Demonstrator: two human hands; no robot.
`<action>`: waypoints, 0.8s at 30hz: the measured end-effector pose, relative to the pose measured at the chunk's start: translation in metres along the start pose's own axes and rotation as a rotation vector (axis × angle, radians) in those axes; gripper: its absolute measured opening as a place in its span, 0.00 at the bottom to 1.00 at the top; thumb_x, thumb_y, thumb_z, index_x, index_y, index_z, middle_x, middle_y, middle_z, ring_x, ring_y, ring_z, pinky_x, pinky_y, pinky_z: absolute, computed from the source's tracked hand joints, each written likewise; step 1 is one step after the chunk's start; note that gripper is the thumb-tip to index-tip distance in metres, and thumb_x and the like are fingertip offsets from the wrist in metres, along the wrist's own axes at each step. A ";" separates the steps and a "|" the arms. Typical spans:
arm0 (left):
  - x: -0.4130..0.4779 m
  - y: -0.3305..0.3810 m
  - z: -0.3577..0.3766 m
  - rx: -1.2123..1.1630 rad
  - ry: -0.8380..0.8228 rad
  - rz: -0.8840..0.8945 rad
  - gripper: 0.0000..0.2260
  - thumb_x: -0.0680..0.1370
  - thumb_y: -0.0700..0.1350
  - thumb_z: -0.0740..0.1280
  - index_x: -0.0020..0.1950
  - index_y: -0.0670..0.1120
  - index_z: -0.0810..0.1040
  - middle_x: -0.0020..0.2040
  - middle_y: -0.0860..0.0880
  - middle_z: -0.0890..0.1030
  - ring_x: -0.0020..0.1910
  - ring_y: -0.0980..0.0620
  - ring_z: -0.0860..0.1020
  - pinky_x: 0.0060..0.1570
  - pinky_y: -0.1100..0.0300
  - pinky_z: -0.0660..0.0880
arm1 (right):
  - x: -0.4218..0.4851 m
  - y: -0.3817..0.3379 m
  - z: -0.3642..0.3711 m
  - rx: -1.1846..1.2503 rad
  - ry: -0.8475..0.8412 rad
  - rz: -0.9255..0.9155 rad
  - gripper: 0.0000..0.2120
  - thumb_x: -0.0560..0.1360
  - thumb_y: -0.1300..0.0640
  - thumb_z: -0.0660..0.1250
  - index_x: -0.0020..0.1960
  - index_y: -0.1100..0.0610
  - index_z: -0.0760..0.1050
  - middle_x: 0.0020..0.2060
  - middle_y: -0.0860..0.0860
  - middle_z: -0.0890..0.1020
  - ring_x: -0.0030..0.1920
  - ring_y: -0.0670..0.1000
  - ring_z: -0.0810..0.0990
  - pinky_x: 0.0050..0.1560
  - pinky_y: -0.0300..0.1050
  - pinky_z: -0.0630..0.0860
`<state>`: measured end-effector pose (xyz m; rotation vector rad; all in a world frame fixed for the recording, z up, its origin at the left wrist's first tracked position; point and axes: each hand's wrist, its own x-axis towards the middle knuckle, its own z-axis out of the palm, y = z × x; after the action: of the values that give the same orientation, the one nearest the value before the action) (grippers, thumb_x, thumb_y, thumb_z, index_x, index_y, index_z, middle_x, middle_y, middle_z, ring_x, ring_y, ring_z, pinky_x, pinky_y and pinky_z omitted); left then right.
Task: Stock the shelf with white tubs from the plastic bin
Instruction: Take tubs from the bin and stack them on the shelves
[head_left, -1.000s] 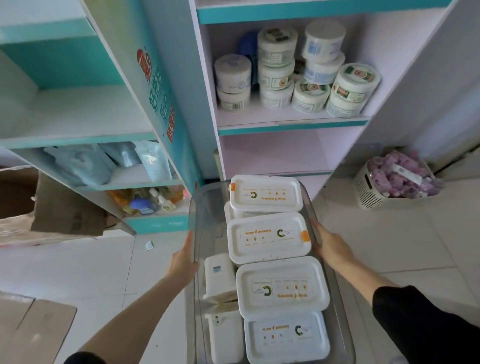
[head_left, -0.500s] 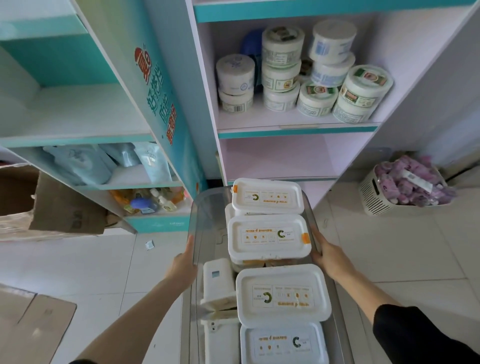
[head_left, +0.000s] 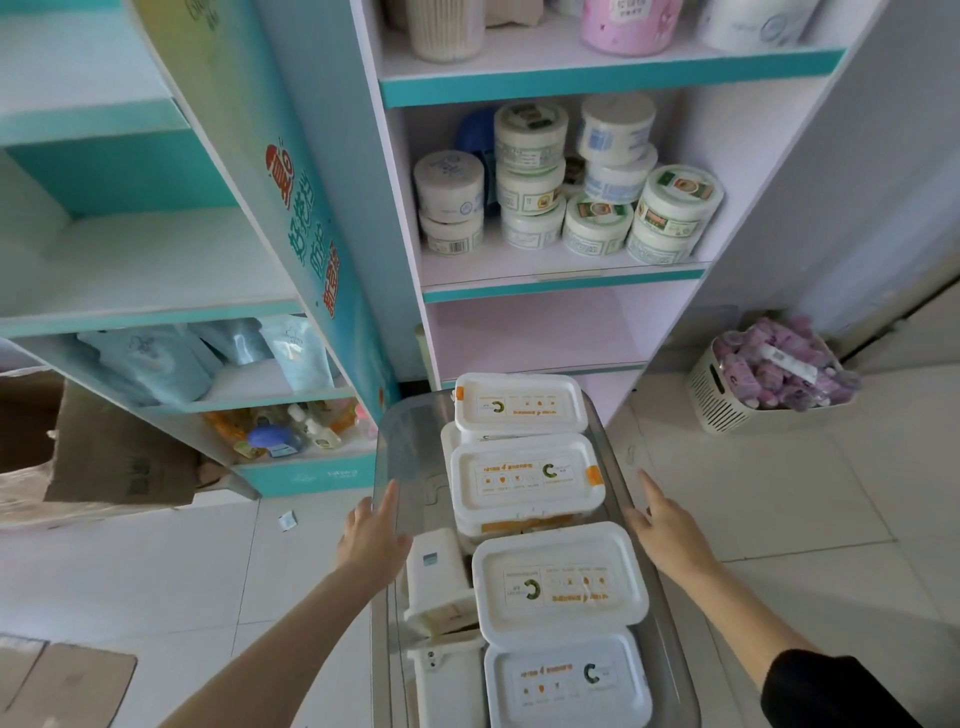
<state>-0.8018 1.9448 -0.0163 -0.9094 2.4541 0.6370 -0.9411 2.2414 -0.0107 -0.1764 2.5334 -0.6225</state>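
Clear plastic bin (head_left: 402, 452) of rectangular white tubs (head_left: 558, 582), left hand (head_left: 371, 535) and right hand (head_left: 670, 540) flanking it, fingers (head_left: 387, 499) straight and together

Orange print on one white tub (head_left: 569, 680) perhaps includes "4".

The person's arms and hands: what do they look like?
Both the left hand and the right hand are bare: no gloves, rings or watch show. The right arm wears a black sleeve ending short of the wrist; the left arm shows no sleeve.
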 end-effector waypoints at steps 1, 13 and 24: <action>-0.002 0.001 0.000 -0.010 0.001 0.002 0.30 0.78 0.48 0.60 0.76 0.52 0.47 0.73 0.44 0.61 0.70 0.44 0.63 0.66 0.48 0.68 | -0.003 -0.002 0.001 0.015 0.008 -0.003 0.27 0.79 0.54 0.55 0.75 0.53 0.49 0.38 0.49 0.73 0.37 0.47 0.73 0.39 0.40 0.72; -0.029 0.037 -0.019 -0.146 -0.005 0.140 0.25 0.80 0.44 0.59 0.75 0.46 0.54 0.75 0.45 0.60 0.75 0.45 0.59 0.73 0.47 0.60 | -0.079 -0.021 0.011 0.198 0.102 0.062 0.26 0.78 0.51 0.56 0.74 0.53 0.53 0.65 0.57 0.72 0.63 0.54 0.73 0.61 0.51 0.75; 0.006 0.069 -0.042 -0.071 -0.080 0.359 0.19 0.79 0.44 0.59 0.71 0.46 0.65 0.70 0.46 0.70 0.68 0.47 0.69 0.65 0.48 0.72 | -0.138 -0.047 0.067 0.259 0.299 0.336 0.24 0.78 0.51 0.58 0.71 0.57 0.59 0.62 0.55 0.70 0.58 0.51 0.74 0.53 0.40 0.72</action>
<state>-0.8632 1.9650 0.0324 -0.4565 2.5552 0.8687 -0.7880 2.2064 0.0230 0.4566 2.6402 -0.8811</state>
